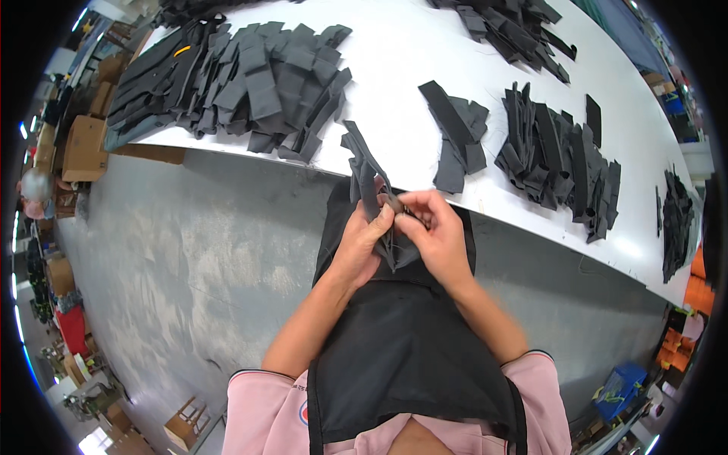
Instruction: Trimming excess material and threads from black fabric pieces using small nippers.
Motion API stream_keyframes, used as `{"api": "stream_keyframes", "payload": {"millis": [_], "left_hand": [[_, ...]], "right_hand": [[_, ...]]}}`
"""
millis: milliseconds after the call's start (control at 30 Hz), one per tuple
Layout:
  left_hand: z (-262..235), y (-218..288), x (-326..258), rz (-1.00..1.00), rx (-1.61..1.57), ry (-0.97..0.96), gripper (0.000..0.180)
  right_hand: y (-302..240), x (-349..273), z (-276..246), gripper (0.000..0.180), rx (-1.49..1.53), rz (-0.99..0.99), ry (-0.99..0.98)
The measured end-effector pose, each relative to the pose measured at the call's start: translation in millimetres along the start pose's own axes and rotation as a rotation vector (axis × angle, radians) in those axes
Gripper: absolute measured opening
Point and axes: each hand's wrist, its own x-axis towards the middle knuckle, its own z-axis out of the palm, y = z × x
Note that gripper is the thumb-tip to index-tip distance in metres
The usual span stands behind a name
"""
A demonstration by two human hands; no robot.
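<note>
Just in front of the table's near edge, a dark grey fabric strip [367,167], folded over on itself, is held up in front of my apron. My left hand [362,241] is closed around its lower part, the thumb lying on top. At the strip's right side, my right hand [440,233] pinches the cloth between thumb and fingers, close to the left thumb. The exact spot between the fingertips is partly hidden. Nearest to the hands on the table lies a small stack of dark strips [459,140].
The white table [387,76] carries a large pile of dark fabric strips [262,83] at left, another pile [557,152] at right, and more at the back [512,34] and far right [673,227]. A cardboard box [85,149] stands at far left, a blue crate [620,388] at lower right.
</note>
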Motion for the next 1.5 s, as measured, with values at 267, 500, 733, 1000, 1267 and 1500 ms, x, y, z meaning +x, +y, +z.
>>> {"api": "stream_keyframes", "payload": {"millis": [267,500,733,1000,1267,1500], "left_hand": [[-0.3,14.1,4.2,0.07,-0.169,0.042,0.051],[-5.6,19.8,4.8,0.07,-0.347,-0.09,0.062],[-4.2,20.0,4.0,0.027,-0.346,-0.071,0.063],[-3.9,20.5,2.0,0.044,-0.333,-0.072,0.063],[-5.1,21.5,1.0,0.053,-0.334,-0.07,0.063],[-2.3,21.9,0.0,0.053,-0.288,-0.031,0.062]], "right_hand": [[-4.6,-42.0,6.7,0.021,-0.227,-0.032,0.049],[-15.1,-46.7,2.7,0.025,-0.511,-0.269,0.03],[-15.5,-47.2,9.1,0.03,-0.549,-0.417,0.006],[-14.5,-48.6,12.9,0.03,-0.579,-0.439,-0.003],[-19.2,-50.1,14.4,0.027,-0.466,-0.302,-0.016],[-15.4,-48.7,14.2,0.025,-0.583,-0.4,-0.005]]}}
